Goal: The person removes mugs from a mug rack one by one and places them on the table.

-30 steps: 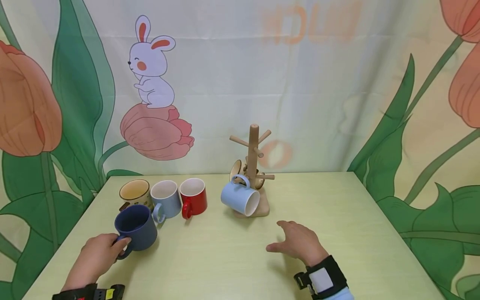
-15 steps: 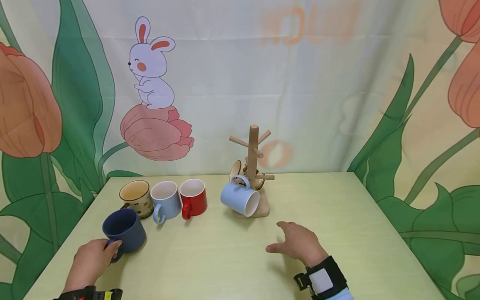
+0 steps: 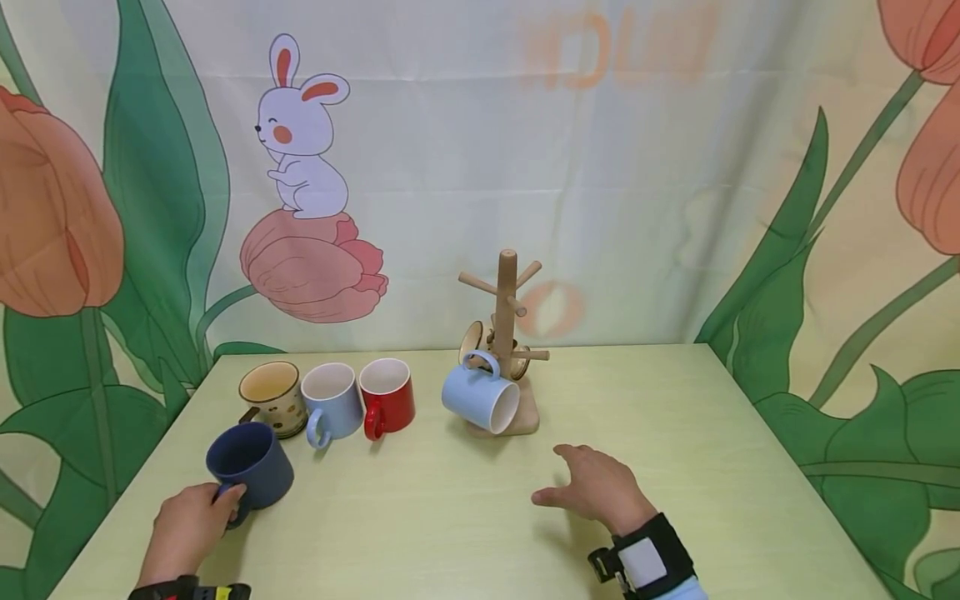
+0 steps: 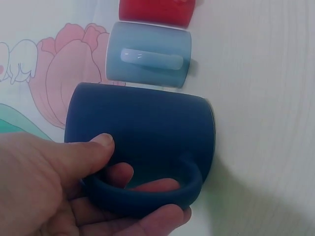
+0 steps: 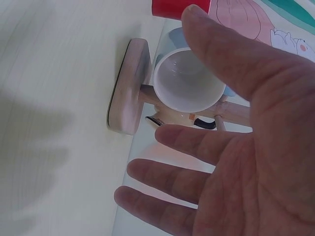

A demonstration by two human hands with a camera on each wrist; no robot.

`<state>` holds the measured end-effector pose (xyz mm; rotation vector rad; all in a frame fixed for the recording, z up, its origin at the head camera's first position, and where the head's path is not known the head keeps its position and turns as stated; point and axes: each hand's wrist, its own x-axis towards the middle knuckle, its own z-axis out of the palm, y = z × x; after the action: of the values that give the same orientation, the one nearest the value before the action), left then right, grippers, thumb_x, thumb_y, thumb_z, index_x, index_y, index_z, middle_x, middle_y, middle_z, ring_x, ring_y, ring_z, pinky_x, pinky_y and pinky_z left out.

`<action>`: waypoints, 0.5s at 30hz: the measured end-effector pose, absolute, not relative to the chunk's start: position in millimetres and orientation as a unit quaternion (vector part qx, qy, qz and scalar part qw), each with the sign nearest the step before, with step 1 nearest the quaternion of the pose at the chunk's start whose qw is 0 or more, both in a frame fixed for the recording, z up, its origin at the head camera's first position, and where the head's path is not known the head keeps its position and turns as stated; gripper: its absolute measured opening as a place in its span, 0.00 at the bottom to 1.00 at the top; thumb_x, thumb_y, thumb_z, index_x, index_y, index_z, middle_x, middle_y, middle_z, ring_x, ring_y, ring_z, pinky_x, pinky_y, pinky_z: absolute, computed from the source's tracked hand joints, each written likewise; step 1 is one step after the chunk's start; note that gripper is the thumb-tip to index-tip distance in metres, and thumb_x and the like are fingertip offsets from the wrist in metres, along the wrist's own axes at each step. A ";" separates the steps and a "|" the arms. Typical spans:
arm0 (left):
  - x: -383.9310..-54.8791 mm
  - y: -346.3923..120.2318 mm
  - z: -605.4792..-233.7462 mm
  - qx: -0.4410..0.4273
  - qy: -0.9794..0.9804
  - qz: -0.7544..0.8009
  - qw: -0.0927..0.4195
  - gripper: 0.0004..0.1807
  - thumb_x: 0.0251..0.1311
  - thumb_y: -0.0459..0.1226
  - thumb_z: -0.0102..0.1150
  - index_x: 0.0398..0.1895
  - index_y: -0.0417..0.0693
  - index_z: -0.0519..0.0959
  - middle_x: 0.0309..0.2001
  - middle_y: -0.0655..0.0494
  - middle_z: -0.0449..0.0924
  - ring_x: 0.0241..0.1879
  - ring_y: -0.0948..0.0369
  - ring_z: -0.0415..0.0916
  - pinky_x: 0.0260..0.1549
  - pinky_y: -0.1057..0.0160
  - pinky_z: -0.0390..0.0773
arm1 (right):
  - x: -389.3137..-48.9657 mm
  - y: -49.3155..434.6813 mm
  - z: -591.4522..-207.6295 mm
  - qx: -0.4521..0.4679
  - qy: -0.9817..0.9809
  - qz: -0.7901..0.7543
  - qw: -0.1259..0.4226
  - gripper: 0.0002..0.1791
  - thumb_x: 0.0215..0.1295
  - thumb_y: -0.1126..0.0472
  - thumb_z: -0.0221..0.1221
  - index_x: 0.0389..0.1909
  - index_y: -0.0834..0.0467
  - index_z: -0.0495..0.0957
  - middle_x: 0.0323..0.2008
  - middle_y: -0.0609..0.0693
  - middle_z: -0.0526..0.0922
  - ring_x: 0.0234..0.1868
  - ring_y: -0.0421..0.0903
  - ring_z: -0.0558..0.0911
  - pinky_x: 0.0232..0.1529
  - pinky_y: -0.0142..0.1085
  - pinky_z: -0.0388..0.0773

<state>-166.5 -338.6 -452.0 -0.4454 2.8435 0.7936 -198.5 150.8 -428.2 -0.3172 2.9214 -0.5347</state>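
Observation:
My left hand [image 3: 191, 527] grips the handle of a dark blue mug [image 3: 258, 468] at the table's left front. In the left wrist view the thumb lies over the handle's top and fingers curl through the loop of the blue mug [image 4: 142, 118]. The mug is upright, its mouth facing up. My right hand [image 3: 600, 487] is held above the table in front of the wooden mug rack [image 3: 507, 312], fingers spread and holding nothing. A light blue mug [image 3: 474, 398] hangs sideways on a low peg of that rack. Behind the post hangs a cream patterned mug [image 3: 472, 340], partly hidden.
Left of the rack stand a cream patterned mug [image 3: 281, 412], a light blue mug [image 3: 337, 404] and a red mug [image 3: 396, 400] in a row. A printed curtain [image 3: 435, 167] hangs behind the table [image 3: 637, 392]. Several upper pegs on the rack carry nothing.
The left hand has moved the dark blue mug left and slightly toward me, uncovering more of the cream mug behind it. During the last half second it has hardly moved. The right hand stays put.

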 end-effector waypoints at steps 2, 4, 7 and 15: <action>-167.1 -338.0 -451.9 -0.151 0.949 0.267 0.079 0.22 0.75 0.41 0.46 0.33 0.30 0.79 0.29 0.44 0.81 0.31 0.51 0.72 0.34 0.51 0.70 | -198.4 150.9 -428.2 -0.106 0.975 -0.181 0.078 0.44 0.52 0.38 0.70 0.62 0.63 0.74 0.56 0.61 0.80 0.58 0.60 0.77 0.54 0.54 0.75; -167.8 -336.9 -451.2 -0.154 0.947 0.268 0.082 0.22 0.75 0.41 0.46 0.33 0.30 0.79 0.29 0.44 0.80 0.30 0.51 0.72 0.33 0.52 0.70 | -198.2 150.9 -428.1 -0.107 0.974 -0.184 0.079 0.43 0.52 0.38 0.70 0.62 0.63 0.74 0.56 0.61 0.80 0.58 0.60 0.77 0.54 0.55 0.75; -168.8 -334.9 -449.4 -0.158 0.946 0.268 0.087 0.22 0.75 0.41 0.45 0.33 0.29 0.78 0.28 0.44 0.79 0.30 0.51 0.71 0.33 0.53 0.70 | -197.9 151.0 -428.2 -0.107 0.973 -0.186 0.080 0.43 0.52 0.38 0.70 0.62 0.63 0.74 0.56 0.62 0.80 0.58 0.60 0.77 0.54 0.55 0.74; -169.2 -332.4 -444.3 -0.154 0.949 0.263 0.079 0.22 0.74 0.42 0.46 0.27 0.34 0.75 0.25 0.47 0.74 0.28 0.52 0.69 0.29 0.57 0.66 | -198.2 151.7 -430.2 -0.107 0.973 -0.185 0.083 0.44 0.52 0.38 0.70 0.62 0.63 0.74 0.55 0.61 0.80 0.58 0.60 0.78 0.53 0.54 0.75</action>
<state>-169.2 -332.4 -444.3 -0.4616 2.8400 0.7876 -198.2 151.7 -430.2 -0.3180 2.9055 -0.5535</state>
